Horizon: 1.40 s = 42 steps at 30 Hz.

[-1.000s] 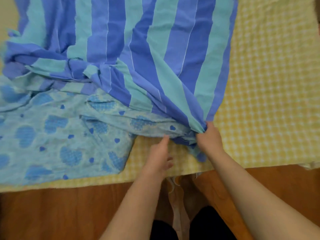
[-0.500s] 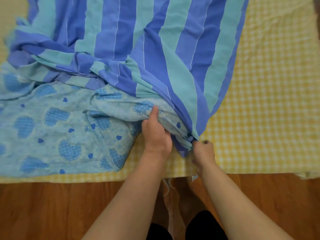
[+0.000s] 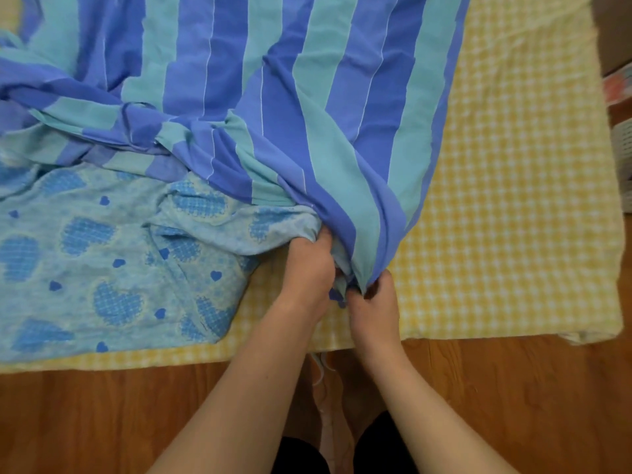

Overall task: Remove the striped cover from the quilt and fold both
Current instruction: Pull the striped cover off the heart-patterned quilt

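2 hands: left hand (image 3: 309,265) grips 1 quilt (image 3: 113,268), right hand (image 3: 374,307) pinches 1 striped cover (image 3: 307,107)

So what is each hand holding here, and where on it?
Left hand grips the heart-print quilt at its near corner; right hand pinches the striped cover at its bunched corner.

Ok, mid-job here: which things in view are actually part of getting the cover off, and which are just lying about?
Part of the job:
- striped cover, its corner pinched by the right hand
- heart-print quilt, its corner gripped by the left hand

Just lying about:
- yellow checked sheet underneath
- wooden floor
- white basket at the right edge
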### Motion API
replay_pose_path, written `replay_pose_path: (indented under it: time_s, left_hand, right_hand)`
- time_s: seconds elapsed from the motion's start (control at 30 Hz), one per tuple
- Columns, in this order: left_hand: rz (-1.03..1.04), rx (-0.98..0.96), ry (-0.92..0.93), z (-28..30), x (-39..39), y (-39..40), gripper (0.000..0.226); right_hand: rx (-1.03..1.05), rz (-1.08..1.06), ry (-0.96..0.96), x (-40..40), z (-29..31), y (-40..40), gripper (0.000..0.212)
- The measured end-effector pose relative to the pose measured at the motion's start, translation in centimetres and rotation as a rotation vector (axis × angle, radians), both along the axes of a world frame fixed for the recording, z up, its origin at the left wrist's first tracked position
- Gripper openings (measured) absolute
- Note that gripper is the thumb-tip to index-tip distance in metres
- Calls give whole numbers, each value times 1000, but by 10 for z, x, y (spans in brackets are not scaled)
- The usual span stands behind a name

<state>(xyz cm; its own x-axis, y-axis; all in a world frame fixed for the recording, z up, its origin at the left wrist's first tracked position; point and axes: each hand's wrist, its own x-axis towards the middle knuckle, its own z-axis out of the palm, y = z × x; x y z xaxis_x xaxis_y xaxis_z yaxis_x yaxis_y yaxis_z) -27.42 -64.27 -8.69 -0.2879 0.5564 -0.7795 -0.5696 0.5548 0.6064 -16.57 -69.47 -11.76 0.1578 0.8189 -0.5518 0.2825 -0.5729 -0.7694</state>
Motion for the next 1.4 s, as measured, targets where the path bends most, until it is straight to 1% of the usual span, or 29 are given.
replay_pose_path:
  time_s: [0.07,0.1,0.17,0.23,0.3,0.33,0.37,0.4,0.43,0.47,0.5,0.53,0.6,0.63,0.73,0.8,0.87,0.9,0.97,1.0,1.07,1.1,1.13,1.17,1.2,1.27,1.33,1.37,1.4]
  left_hand:
    - [100,21,72,10,-4,-4,22]
    - [180,35,58,16,-6,-7,17]
    - [307,52,-50,36,-15,-16,17]
    - [310,70,-104,51,-29,-34,23]
    - [196,58,-19,56,-44,-58,28]
    - [98,13,39,55,-47,-69,28]
    - [27,-48,43,52,-45,-80,27]
    - [-8,-103,-26,50,-38,-88,25]
    - [-34,-138,-152,47,-27,-94,23]
    - [-72,-167,-267,45,-14,-96,21]
    - [-115,-191,-345,43,-1,-97,20]
    - [-138,-215,-391,39,11,-97,20]
    - [-136,-203,-405,31,22,-102,21]
    - [-129,-197,-390,27,23,-101,23]
    - [-76,-181,-380,19,14,-94,28]
    - [-51,-55,-438,22,1,-97,29]
    - [36,39,-450,24,-7,-98,29]
    - [136,65,-446,23,-7,-94,34]
    - [372,55,-489,24,-1,-81,45]
    - [457,21,-497,24,4,-74,50]
    - [506,-58,-491,24,24,-58,54]
    - [500,-91,-501,24,39,-53,50]
    - [496,-105,-518,24,58,-51,43]
    - [486,-111,-531,25,80,-52,37]
    - [468,-109,-543,26,106,-51,34]
    - [388,-157,-561,30,167,-49,41]
    - [312,-209,-609,34,227,-44,40]
    - [227,-195,-632,38,253,-37,39]
    - [124,-151,-627,40,277,-30,40]
  right_hand:
    - [132,181,-228,19,5,2,22]
    - [175,263,-354,35,7,7,19]
    - [192,367,-582,74,8,33,14]
    - [115,387,-731,117,9,80,11]
    - [18,293,-797,150,19,143,17]
    - [-7,171,-743,161,26,177,19]
    - [-25,23,-604,165,34,209,20]
    - [-45,-110,-410,166,39,237,22]
    - [-53,-196,-220,162,43,258,26]
    - [-64,-206,-72,153,45,272,31]
    - [-75,-146,-6,139,45,279,35]
    - [-67,-41,-12,124,44,281,35]
    - [-12,196,-152,97,39,269,25]
    - [14,275,-223,90,33,263,20]
    - [75,415,-490,95,16,251,12]
    - [100,504,-679,110,9,249,12]
    - [80,485,-769,123,4,249,14]
    - [60,465,-742,127,1,248,18]
    - [4,478,-564,129,-2,247,54]
    - [2,527,-470,127,-2,248,70]
    - [56,687,-386,121,-5,255,90]
    - [80,778,-381,117,-10,259,98]
    - [107,866,-371,113,-15,263,100]
    - [126,937,-342,108,-20,267,95]
    - [125,999,-301,106,-24,272,85]
    - [87,1152,-303,120,-22,285,63]
    - [139,1340,-470,154,-10,309,39]
    - [183,1386,-556,177,1,326,28]
    - [238,1364,-640,203,14,347,20]
